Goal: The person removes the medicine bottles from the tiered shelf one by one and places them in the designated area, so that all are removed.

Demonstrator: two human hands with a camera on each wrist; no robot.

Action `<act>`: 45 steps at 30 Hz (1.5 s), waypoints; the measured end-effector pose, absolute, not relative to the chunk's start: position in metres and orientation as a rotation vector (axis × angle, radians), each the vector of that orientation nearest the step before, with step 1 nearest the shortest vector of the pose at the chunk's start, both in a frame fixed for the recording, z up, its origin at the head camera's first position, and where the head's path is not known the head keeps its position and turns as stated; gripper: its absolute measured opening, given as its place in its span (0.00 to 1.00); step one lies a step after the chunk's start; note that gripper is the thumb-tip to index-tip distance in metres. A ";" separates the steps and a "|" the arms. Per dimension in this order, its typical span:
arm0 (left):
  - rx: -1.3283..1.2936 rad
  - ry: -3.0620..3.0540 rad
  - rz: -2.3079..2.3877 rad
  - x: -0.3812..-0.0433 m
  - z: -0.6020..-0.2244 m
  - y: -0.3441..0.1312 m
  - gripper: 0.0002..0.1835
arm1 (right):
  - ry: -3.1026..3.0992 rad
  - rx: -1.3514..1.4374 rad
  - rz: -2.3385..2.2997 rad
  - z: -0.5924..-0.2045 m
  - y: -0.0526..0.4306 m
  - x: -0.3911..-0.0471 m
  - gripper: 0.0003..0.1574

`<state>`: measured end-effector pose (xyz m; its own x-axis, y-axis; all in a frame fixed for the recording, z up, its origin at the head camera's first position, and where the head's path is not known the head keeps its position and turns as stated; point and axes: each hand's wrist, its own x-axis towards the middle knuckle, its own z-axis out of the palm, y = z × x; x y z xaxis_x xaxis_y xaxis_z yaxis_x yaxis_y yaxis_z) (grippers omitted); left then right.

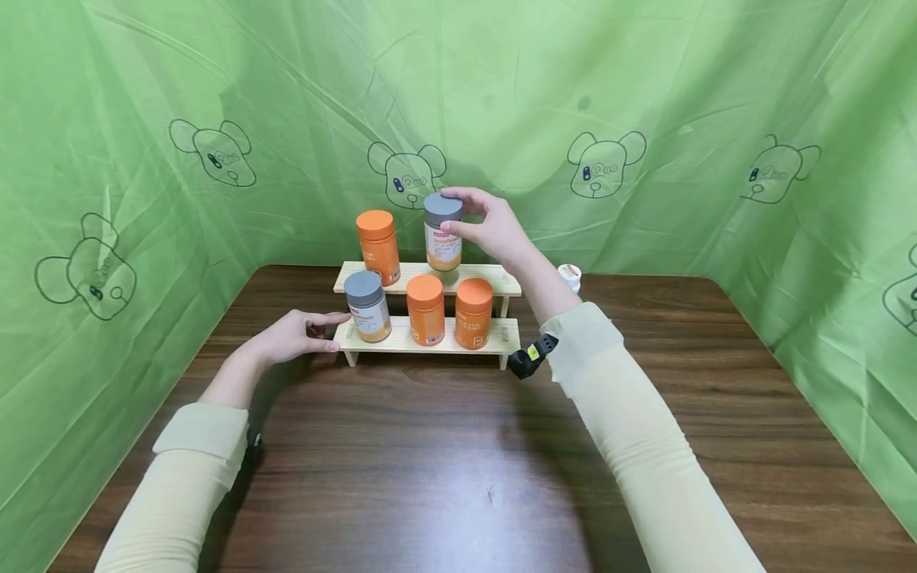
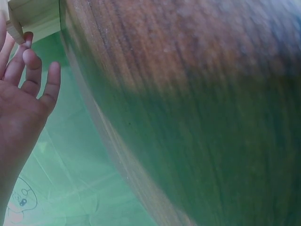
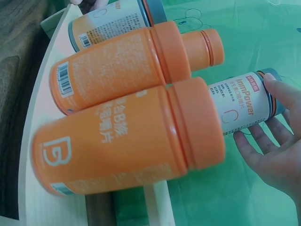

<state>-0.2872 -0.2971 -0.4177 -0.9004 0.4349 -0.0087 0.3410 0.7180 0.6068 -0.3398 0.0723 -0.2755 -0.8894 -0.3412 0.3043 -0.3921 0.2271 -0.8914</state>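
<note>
A grey-lidded jar point(image 1: 443, 239) with a white-and-orange label stands upright at the upper shelf point(image 1: 490, 274), right of that shelf's middle; whether its base touches the wood cannot be told. The person's right hand point(image 1: 489, 227) grips it near the lid, thumb on the near side and fingers round the far side. The left hand point(image 1: 292, 334) pinches the left end of the lower shelf point(image 1: 507, 333) between thumb and fingers.

Near the upper shelf's left end stands an orange jar point(image 1: 378, 251). On the lower shelf, a second grey-lidded jar point(image 1: 368, 306) stands by the left end, just beside the left hand, with a middle orange jar point(image 1: 427, 312) and a right-hand orange jar point(image 1: 474, 314) toward the other end. Both shelves are pale wood on short legs.

They stand toward the back edge of a dark brown table point(image 1: 401, 446), whose wood grain shows plainly and whose surface carries a bright glare toward the front. A small white bottle point(image 1: 569, 276) stands by the back edge, beyond the right forearm. Green cloth point(image 1: 501, 79) hangs in creases behind the back edge and along both sides, printed with outlined bear heads. Both sleeves point(image 1: 630, 422) are pale, and a black device point(image 1: 533, 356) sits at the right wrist.
</note>
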 end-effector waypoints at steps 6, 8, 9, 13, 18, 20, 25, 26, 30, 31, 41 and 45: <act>0.612 2.762 0.941 -0.287 -0.417 -0.296 0.35 | -2.421 0.720 1.765 -0.268 0.084 -0.338 0.33; 0.610 2.765 0.940 -0.287 -0.417 -0.297 0.35 | -2.427 0.711 1.765 -0.265 0.088 -0.338 0.33; 0.607 2.767 0.938 -0.287 -0.417 -0.297 0.34 | -2.429 0.709 1.765 -0.264 0.090 -0.337 0.33; 0.605 2.774 0.933 -0.287 -0.418 -0.298 0.35 | -2.434 0.707 1.753 -0.258 0.097 -0.335 0.33; 0.623 2.777 0.936 -0.286 -0.417 -0.298 0.34 | -2.413 0.725 1.765 -0.249 0.105 -0.330 0.33; 0.624 2.778 0.935 -0.286 -0.417 -0.298 0.34 | -2.405 0.728 1.778 -0.245 0.108 -0.327 0.33; 0.601 2.766 0.932 -0.285 -0.417 -0.297 0.34 | -2.403 0.725 1.781 -0.238 0.117 -0.323 0.33; 0.599 2.763 0.932 -0.285 -0.417 -0.297 0.34 | -2.403 0.726 1.777 -0.237 0.119 -0.322 0.33; 0.604 2.749 0.942 -0.285 -0.417 -0.296 0.34 | -2.402 0.727 1.777 -0.233 0.128 -0.317 0.34; 0.604 2.747 0.945 -0.285 -0.417 -0.296 0.34 | -2.403 0.723 1.781 -0.232 0.130 -0.316 0.34; 0.632 2.757 0.951 -0.286 -0.419 -0.298 0.35 | -2.386 0.766 1.749 -0.231 0.152 -0.310 0.32; 0.640 2.757 0.953 -0.287 -0.420 -0.299 0.34 | -2.377 0.778 1.747 -0.229 0.160 -0.305 0.31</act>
<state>-0.2866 -0.2987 -0.4197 -0.8967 0.4426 -0.0064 0.3443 0.7064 0.6184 -0.3053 0.1596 -0.2294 -0.8660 -0.3445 0.3624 -0.4487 0.2157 -0.8672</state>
